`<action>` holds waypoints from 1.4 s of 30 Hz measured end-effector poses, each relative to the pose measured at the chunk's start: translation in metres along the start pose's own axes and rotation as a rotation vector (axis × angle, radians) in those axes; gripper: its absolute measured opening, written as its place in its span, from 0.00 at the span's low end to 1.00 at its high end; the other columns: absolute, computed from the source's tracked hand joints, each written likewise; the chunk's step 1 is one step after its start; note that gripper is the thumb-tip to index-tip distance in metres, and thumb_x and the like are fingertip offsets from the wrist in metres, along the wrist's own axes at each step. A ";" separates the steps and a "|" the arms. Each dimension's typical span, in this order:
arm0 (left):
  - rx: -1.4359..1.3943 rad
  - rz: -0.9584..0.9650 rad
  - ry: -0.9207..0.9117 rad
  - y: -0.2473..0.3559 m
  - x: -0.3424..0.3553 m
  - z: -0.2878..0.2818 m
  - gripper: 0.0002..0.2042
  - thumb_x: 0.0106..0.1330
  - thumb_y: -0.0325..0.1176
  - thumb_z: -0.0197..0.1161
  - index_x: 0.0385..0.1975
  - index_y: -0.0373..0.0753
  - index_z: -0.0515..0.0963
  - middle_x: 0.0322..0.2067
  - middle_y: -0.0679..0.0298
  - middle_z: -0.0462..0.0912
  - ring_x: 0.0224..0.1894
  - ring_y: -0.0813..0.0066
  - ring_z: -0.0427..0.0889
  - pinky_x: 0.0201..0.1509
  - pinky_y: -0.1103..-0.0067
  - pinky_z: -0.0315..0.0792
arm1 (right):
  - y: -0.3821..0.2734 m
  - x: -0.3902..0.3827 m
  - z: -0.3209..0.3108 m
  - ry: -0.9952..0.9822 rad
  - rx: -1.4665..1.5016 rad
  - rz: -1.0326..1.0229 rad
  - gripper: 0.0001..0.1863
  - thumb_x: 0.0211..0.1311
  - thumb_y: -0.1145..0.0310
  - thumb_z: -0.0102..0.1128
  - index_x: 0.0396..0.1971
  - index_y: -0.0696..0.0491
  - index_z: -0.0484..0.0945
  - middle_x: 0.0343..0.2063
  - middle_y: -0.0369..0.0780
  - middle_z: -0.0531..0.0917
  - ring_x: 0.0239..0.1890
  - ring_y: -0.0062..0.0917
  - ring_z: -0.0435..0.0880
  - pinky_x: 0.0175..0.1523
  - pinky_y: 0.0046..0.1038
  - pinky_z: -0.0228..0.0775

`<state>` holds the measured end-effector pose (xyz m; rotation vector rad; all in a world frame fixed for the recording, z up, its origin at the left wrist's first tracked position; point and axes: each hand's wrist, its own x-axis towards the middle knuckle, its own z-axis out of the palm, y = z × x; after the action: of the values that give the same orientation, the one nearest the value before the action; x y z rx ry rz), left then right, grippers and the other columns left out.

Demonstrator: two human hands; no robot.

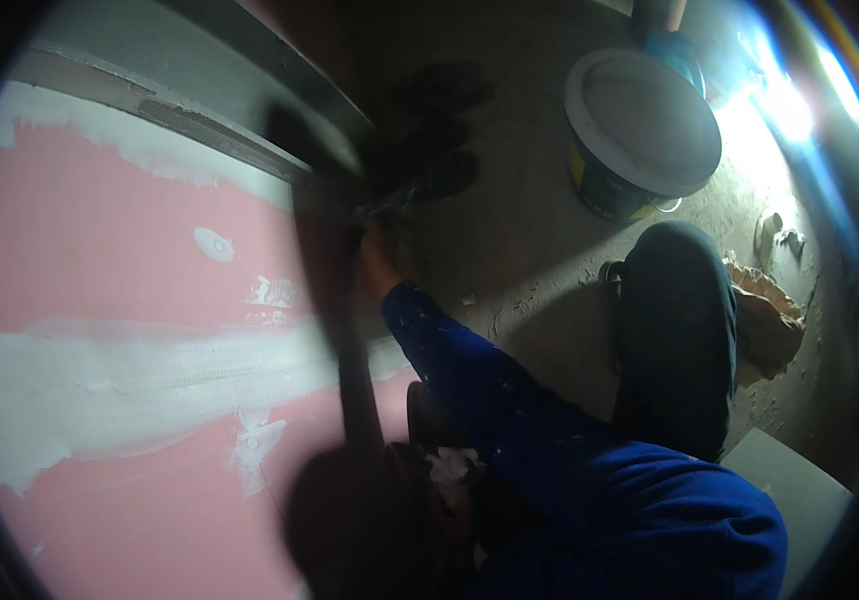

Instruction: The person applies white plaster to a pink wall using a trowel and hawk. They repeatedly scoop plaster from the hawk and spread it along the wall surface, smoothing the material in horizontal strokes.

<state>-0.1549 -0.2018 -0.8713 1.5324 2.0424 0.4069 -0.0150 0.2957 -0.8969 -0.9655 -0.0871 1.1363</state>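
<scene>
My right arm, in a blue sleeve, stretches across to the foot of a pink wall board point(129, 270) coated with white filler strips and patches. At its end, my right hand point(377, 262) is closed in shadow near the board's edge, around something too dark to make out; a faint glint shows just beyond the fingers. Low in the middle, my left hand point(457, 515) is mostly in shadow. It appears closed beside a dark, flat thing carrying lumps of white filler point(451, 465); its kind does not show.
A large lidded bucket point(639, 125) stands on the dusty concrete floor point(524, 240), near a bright lamp point(784, 105). Crumpled brown paper point(767, 325) lies beyond my bent knee point(677, 330). A grey metal profile point(199, 75) runs along the board; a pale panel point(789, 490) sits lower right.
</scene>
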 end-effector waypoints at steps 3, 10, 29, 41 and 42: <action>0.009 0.008 -0.007 0.010 0.006 -0.005 0.25 0.64 0.42 0.64 0.58 0.34 0.74 0.51 0.47 0.78 0.57 0.49 0.76 0.62 0.64 0.69 | 0.001 0.001 0.007 -0.010 0.106 0.042 0.30 0.74 0.52 0.52 0.63 0.61 0.70 0.62 0.47 0.75 0.62 0.35 0.72 0.66 0.33 0.61; 0.042 0.020 -0.066 0.035 0.035 -0.018 0.19 0.65 0.38 0.61 0.54 0.39 0.77 0.46 0.52 0.81 0.51 0.52 0.78 0.56 0.64 0.72 | 0.003 0.003 0.030 0.100 0.297 0.146 0.27 0.70 0.54 0.55 0.60 0.58 0.74 0.58 0.42 0.78 0.58 0.30 0.73 0.65 0.31 0.63; 0.705 0.977 0.370 0.335 0.291 -0.170 0.17 0.70 0.37 0.59 0.54 0.35 0.78 0.46 0.49 0.84 0.49 0.51 0.83 0.53 0.65 0.76 | -0.187 -0.113 0.135 -0.139 0.419 0.128 0.10 0.72 0.65 0.48 0.44 0.55 0.68 0.28 0.39 0.73 0.26 0.24 0.70 0.31 0.31 0.67; 0.025 -0.016 0.085 -0.019 -0.003 0.000 0.28 0.68 0.40 0.62 0.64 0.30 0.68 0.48 0.46 0.81 0.50 0.52 0.82 0.58 0.66 0.73 | -0.017 -0.039 -0.035 -0.006 -0.011 -0.006 0.22 0.69 0.57 0.54 0.52 0.59 0.78 0.45 0.41 0.82 0.47 0.31 0.79 0.56 0.36 0.70; -0.006 -0.052 0.075 -0.005 -0.009 -0.002 0.28 0.68 0.40 0.62 0.64 0.30 0.68 0.48 0.47 0.81 0.50 0.53 0.82 0.57 0.66 0.73 | -0.011 -0.034 -0.030 -0.005 0.139 0.117 0.23 0.70 0.55 0.53 0.52 0.59 0.78 0.46 0.40 0.82 0.47 0.30 0.79 0.56 0.36 0.70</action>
<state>-0.1586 -0.2116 -0.8704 1.4775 2.1324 0.4558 -0.0077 0.2503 -0.8945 -0.8531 0.0447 1.2357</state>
